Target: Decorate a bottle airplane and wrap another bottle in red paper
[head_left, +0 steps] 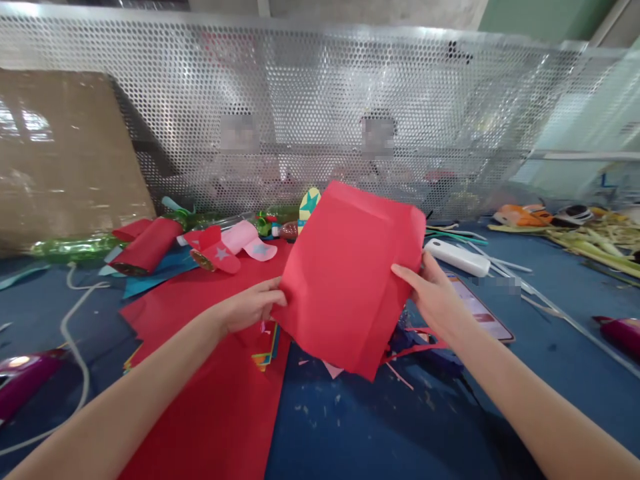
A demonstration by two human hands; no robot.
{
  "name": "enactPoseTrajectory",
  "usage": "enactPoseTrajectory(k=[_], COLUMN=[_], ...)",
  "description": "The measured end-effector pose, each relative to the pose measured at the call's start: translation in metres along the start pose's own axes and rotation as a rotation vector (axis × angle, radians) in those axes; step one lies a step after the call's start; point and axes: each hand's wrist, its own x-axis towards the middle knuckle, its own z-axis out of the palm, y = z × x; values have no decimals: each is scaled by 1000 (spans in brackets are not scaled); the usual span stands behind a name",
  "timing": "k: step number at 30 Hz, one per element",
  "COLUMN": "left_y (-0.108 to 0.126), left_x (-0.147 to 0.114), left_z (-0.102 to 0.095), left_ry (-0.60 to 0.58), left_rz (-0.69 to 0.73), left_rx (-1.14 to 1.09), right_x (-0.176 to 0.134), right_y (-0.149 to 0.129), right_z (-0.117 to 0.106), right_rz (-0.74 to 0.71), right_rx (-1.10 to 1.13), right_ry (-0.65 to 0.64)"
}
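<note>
Between my two hands a creased red sheet of paper (350,280) is held up, tilted, above the table. My left hand (255,303) pinches its left edge. On the opposite edge, my right hand (430,287) grips with the thumb on the front face. Below and to the left lies larger red paper (215,413), spread over the table, with small coloured paper pieces (267,353) on it. Behind my left hand are a red paper-covered roll (150,247) and a red rocket-like piece with grey stars (217,250).
A phone (480,310) and a white power bank-like block (459,257) lie right of the sheet. Purple glue guns, perhaps, sit at the left (30,380) and right edges. Green bottles (75,247) and cardboard (65,153) stand by the perforated metal screen (320,87); people show behind it.
</note>
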Motion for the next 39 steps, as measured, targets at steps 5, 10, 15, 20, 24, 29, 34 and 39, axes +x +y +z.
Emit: enactPoseTrajectory(k=[5, 10, 15, 20, 24, 29, 34, 39], left_y=[1, -5, -5, -6, -8, -6, 4, 6], left_x=[-6, -4, -2, -2, 1, 5, 9, 13], left_z=[3, 8, 10, 11, 9, 10, 7, -2], left_ry=[-194, -146, -71, -95, -35, 77, 367, 435], left_rz=[-84, -91, -57, -62, -11, -20, 49, 50], left_rx=[0, 106, 90, 78, 33, -22, -158, -250], right_x=[4, -2, -3, -3, -6, -4, 12, 35], right_y=[0, 1, 9, 9, 9, 10, 7, 14], right_z=[-4, 1, 0, 0, 2, 2, -15, -44], right_rz=[-114, 30, 89, 119, 177, 151, 47, -44], right_rx=[-65, -93, -196, -207, -174, -204, -395, -772], right_ry=[51, -72, -149, -182, -310, -320, -129, -62])
